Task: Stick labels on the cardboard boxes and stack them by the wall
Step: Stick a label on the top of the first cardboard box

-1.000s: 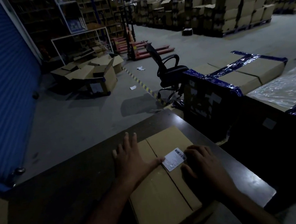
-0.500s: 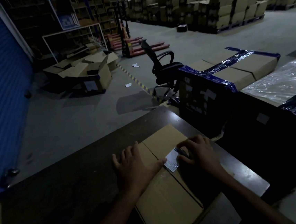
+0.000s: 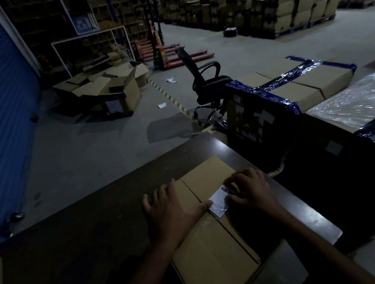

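Observation:
A closed cardboard box [image 3: 215,249] lies flat on the dark table [image 3: 77,239] in front of me. A white printed label [image 3: 218,201] sits on the box top, across the centre seam. My left hand [image 3: 167,208] rests flat on the box's left flap, fingers spread, its thumb touching the label's left edge. My right hand [image 3: 249,189] presses its fingertips down on the label's right half and covers part of it.
A large box with blue tape [image 3: 291,90] and a film-wrapped pallet [image 3: 356,100] stand right beyond the table. A black office chair [image 3: 203,83], open cartons [image 3: 108,87], a red pallet jack [image 3: 169,56] and a blue roller door [image 3: 1,118] surround the grey floor.
My right hand has slid left and forward onto the label, now covering its right half. My left hand has stayed flat on the box. The view has tilted slightly down.

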`<state>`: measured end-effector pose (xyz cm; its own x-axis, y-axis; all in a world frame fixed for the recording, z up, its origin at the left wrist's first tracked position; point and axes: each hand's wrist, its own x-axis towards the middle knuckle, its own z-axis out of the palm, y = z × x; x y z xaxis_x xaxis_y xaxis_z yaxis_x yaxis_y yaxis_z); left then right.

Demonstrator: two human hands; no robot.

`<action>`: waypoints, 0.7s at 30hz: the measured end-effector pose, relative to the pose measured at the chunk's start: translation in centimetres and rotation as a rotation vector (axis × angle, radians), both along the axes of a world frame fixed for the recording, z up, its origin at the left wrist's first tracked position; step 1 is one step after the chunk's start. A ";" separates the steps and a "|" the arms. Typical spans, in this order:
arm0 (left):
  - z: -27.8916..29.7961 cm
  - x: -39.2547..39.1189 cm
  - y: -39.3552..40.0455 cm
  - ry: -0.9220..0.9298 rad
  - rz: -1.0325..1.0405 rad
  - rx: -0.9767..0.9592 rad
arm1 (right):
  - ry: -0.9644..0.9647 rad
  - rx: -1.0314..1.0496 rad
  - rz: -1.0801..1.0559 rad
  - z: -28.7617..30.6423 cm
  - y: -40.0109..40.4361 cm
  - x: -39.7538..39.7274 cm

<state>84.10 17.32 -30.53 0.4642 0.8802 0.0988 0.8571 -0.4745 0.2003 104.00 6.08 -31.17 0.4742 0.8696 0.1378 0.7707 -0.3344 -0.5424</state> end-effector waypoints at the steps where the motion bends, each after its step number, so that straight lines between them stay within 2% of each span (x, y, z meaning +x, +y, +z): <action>1: 0.0 0.0 0.0 -0.001 -0.002 -0.002 | -0.016 0.000 0.005 0.0 0.1 0.0; 6: 0.1 0.0 -0.1 0.003 0.006 0.004 | 0.050 -0.019 0.024 -0.4 0.4 0.5; 21: 0.4 0.1 -0.1 -0.004 0.005 -0.016 | -0.006 -0.022 0.044 0.4 0.3 0.1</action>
<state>84.18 17.27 -30.12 0.4595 0.8839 0.0867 0.8586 -0.4671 0.2114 104.15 6.42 -30.79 0.4348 0.8924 0.1210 0.7883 -0.3122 -0.5302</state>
